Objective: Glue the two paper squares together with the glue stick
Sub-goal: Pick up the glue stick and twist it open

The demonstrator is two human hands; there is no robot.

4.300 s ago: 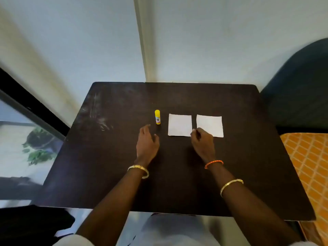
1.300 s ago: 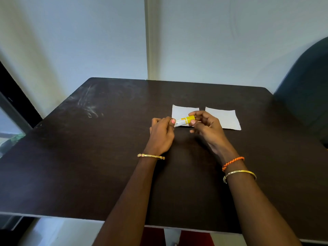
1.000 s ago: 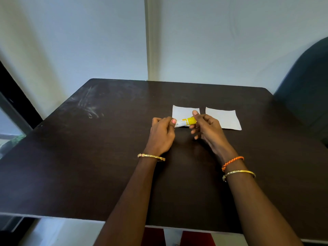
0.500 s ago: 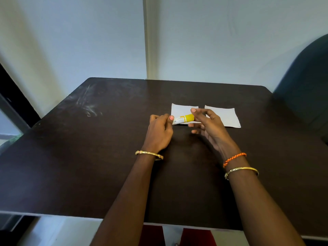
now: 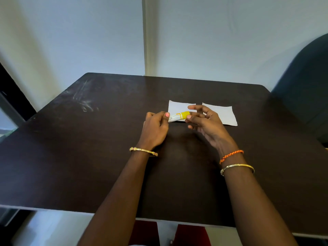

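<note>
The glue stick [image 5: 178,116], white-bodied with a yellow cap, lies level in the air between both hands. My left hand [image 5: 155,129] grips its white end. My right hand [image 5: 204,121] pinches the yellow cap with thumb and fingertips, other fingers spread. Behind the hands, two white paper squares lie flat side by side on the dark table [image 5: 88,148]: the left square [image 5: 177,107] is partly hidden by the stick and fingers, the right square [image 5: 225,113] partly by my right hand.
A dark blue chair [image 5: 307,82] stands at the table's right side. A pale wall with a vertical trim strip [image 5: 148,36] rises behind the table. Scuff marks [image 5: 83,102] show at the far left of the tabletop.
Since the earliest frame the glue stick left the table and came into both hands. In the last second the hands stayed nearly still, my right fingers shifting on the yellow cap.
</note>
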